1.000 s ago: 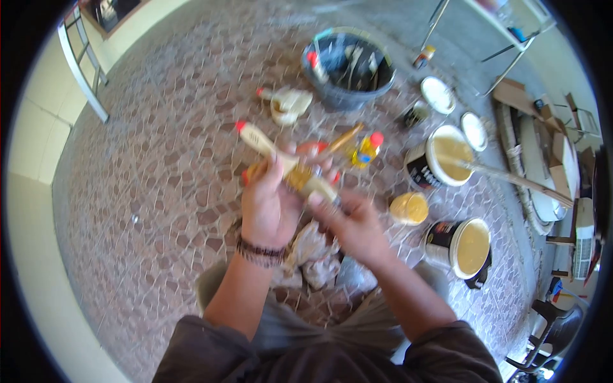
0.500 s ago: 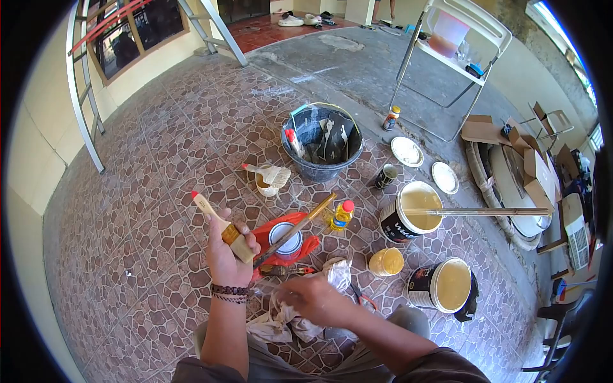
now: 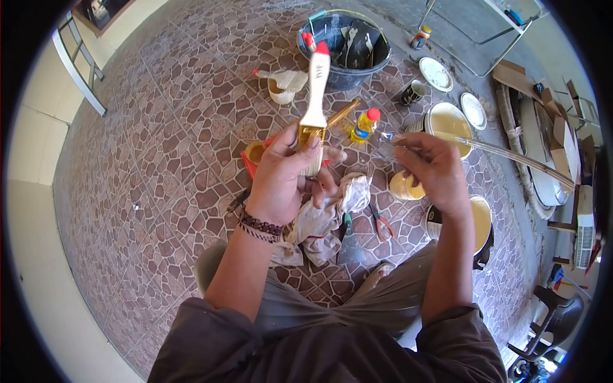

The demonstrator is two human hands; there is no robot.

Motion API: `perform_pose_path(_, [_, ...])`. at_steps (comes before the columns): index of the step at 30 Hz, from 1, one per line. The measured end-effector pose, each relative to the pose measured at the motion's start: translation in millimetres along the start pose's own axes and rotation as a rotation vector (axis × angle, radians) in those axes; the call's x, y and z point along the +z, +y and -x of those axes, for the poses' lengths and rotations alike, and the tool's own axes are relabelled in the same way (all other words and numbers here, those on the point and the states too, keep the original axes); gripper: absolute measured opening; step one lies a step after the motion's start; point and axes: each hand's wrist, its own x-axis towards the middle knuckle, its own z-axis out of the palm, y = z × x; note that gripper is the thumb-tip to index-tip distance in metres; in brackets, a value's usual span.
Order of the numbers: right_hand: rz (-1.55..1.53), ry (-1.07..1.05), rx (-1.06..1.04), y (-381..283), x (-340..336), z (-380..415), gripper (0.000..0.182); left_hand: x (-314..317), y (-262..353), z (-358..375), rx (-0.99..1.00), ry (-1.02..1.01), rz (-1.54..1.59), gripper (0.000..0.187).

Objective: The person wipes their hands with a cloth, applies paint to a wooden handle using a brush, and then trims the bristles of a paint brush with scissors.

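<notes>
Looks like you're at the unwrapping stage: the paintbrush (image 3: 317, 96) is out in front of you, handle up, your left hand (image 3: 280, 179) partly curled around it. Your right hand (image 3: 438, 173) is mostly closed, seemingly pinching clear plastic (image 3: 383, 154). Next move probably calls for a steady brush grip.

A dark brown short-sleeved shirt (image 3: 332, 357) tops loose grey-brown trousers (image 3: 287, 316); around the left wrist (image 3: 264, 213) sit a dark braided bracelet (image 3: 262, 225) and a thinner patterned band (image 3: 258, 235).
</notes>
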Motion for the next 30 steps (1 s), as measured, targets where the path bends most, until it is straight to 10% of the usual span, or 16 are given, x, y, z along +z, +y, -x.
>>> perform_pose_path(12, [0.229, -0.041, 0.275, 15.9, -88.3, 27.3, 0.024, 31.2, -37.0, -23.3, -0.023, -0.065, -0.141, 0.029])
perform_pose_path(19, [0.874, -0.398, 0.414, 80.9, -120.6, 48.5, 0.043, 55.8, -55.7, -33.1, -0.081, -0.089, -0.291, 0.018])
perform_pose_path(23, [0.913, -0.181, 0.347, 78.6, -117.2, 60.4, 0.062, 70.1, -68.0, -41.8, -0.021, -0.14, -0.356, 0.013])
perform_pose_path(28, [-0.358, 0.031, 0.027, 41.7, -63.3, 42.9, 0.036, 87.6, -88.5, -44.0, -0.046, -0.214, -0.574, 0.016])
perform_pose_path(30, [-0.423, 0.041, 0.129, 44.6, -58.0, 38.9, 0.03, 91.0, -94.4, -41.8, -0.017, -0.237, -0.581, 0.017])
